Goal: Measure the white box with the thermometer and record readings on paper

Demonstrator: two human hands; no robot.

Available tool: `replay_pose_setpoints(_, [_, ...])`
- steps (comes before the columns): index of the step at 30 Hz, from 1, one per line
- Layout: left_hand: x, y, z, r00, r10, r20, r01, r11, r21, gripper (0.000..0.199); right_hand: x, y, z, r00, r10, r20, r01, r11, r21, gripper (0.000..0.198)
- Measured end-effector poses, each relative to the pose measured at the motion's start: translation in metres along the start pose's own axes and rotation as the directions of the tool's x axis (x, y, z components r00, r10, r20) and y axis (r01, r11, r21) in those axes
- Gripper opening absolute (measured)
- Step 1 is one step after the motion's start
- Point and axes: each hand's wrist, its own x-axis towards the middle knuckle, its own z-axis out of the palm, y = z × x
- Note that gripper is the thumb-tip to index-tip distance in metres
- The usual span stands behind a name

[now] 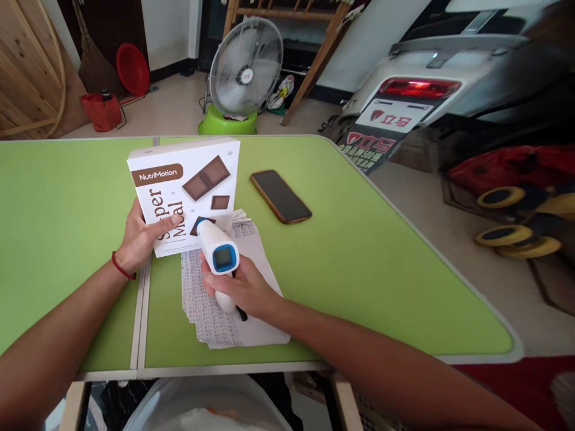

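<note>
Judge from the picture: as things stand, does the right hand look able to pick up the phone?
Probably not: the right hand is gripping the thermometer gun, though nothing appears to stand between that hand and the phone.

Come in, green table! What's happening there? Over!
Left grip holding white box. Right grip holding gun-shaped thermometer, front end toward box. Papers below; phone off to the right, apart from both. Over.

Extends left arm from the lower left corner and clamps with left hand at mid-left, pointing thumb rightward. Reaches with right arm from the lower right, curling right hand just below and left of centre.
</note>
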Motion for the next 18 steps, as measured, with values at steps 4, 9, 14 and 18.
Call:
replay_pose_setpoints(4, [0.0, 0.0018, 0.0009, 1.0, 0.009, 0.008, -0.009, 1.0, 0.001, 0.059, 0.0011, 0.002, 0.0007, 1.0, 0.001, -0.025, -0.001, 1.0, 0.014, 0.021])
replay_pose_setpoints(9, [0.0003, 0.003, 0.0022, 0.999, 0.023, 0.035, -0.022, 1.0, -0.007, 0.058, 0.0011, 0.0014, 0.0005, 1.0, -0.001, -0.025, 0.0, 1.0, -0.013, 0.02])
replay_pose_setpoints(14, [0.0005, 0.0046, 0.0027, 0.999, 0.01, 0.037, -0.01, 1.0, 0.016, 0.057, 0.0006, 0.0003, -0.0001, 0.999, -0.011, -0.033, 0.009, 0.998, -0.058, 0.018])
replay_pose_setpoints(18, [0.0003, 0.0048, 0.0018, 0.999, 0.003, 0.033, -0.004, 1.0, 0.027, 0.058, 0.0002, 0.0009, -0.0015, 0.999, -0.036, -0.014, 0.034, 0.994, -0.104, 0.015])
